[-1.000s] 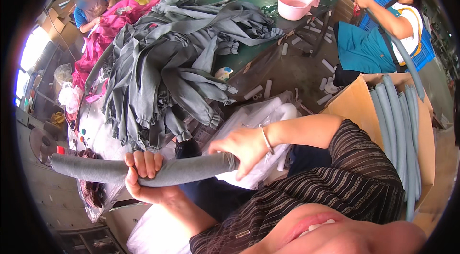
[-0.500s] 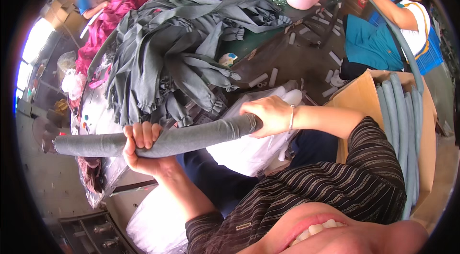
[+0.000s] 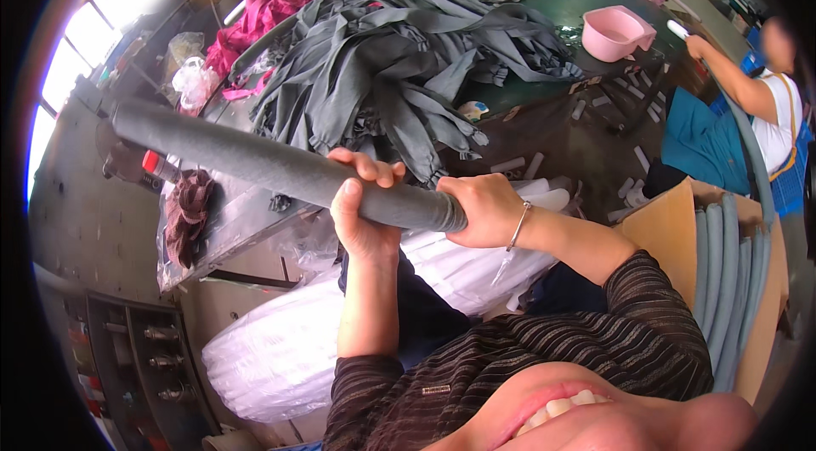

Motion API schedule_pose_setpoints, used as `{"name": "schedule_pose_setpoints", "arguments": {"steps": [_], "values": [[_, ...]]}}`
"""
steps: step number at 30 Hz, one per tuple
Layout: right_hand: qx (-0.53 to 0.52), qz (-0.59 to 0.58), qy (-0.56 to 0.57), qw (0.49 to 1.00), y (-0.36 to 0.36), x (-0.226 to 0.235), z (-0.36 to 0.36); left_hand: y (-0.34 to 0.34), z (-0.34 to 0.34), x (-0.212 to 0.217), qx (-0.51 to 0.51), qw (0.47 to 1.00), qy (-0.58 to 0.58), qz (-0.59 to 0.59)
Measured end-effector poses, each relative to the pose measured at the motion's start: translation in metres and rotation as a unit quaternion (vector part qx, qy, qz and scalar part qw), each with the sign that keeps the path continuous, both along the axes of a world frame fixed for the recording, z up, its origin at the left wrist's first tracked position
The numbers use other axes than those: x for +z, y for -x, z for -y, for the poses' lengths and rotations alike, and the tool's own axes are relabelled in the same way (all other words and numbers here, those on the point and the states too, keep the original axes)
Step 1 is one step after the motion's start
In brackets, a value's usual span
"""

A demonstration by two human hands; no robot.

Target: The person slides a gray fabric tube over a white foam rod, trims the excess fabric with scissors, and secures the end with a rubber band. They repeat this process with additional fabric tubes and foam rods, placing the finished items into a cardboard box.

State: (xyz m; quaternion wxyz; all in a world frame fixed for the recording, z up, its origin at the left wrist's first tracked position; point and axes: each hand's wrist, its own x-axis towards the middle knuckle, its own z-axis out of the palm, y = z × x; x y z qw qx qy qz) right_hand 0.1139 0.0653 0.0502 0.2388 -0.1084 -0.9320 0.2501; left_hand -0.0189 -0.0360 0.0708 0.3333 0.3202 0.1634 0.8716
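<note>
A long tube in a grey fabric cover (image 3: pixel 229 158) slants across in front of me, its far left end raised. My left hand (image 3: pixel 365 204) is wrapped round it near its right end, fingers over the top and thumb alongside. My right hand (image 3: pixel 489 211), with a bracelet at the wrist, is closed on that right end, where the cloth is bunched in folds. The two hands are close together. Just beyond them lies a heap of grey fabric sleeves (image 3: pixel 374 68) on the green table (image 3: pixel 544 13). What the cover holds at the gripped end is hidden.
White plastic-wrapped tubes (image 3: pixel 272 340) lie by my lap. An open cardboard box (image 3: pixel 663 234) with several grey covered tubes (image 3: pixel 722 272) stands at my right. A pink basin (image 3: pixel 614 33) and magenta cloth (image 3: pixel 255 26) are on the table. Co-workers sit at right and beyond.
My left hand has slid right along the tube, close to my right hand. The tube's left end has swung upward and away. The view has shifted left.
</note>
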Motion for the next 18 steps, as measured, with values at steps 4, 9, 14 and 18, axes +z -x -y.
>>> {"name": "schedule_pose_setpoints", "arguments": {"steps": [4, 9, 14, 18], "values": [[0.000, -0.011, -0.013, 1.000, -0.004, 0.005, -0.001, -0.006, 0.004, 0.000, -0.036, 0.999, -0.015, 0.021], [0.022, 0.050, -0.055, 0.997, -0.028, 0.016, -0.007, 0.004, 0.017, 0.009, -0.115, 0.990, 0.006, 0.076], [0.013, 0.123, -0.094, 0.988, -0.069, 0.005, -0.033, 0.019, 0.038, 0.009, -0.116, 0.989, 0.038, 0.081], [-0.048, 0.103, -0.082, 0.990, -0.085, -0.009, -0.058, 0.022, 0.027, 0.006, -0.100, 0.987, 0.035, 0.123]]}}
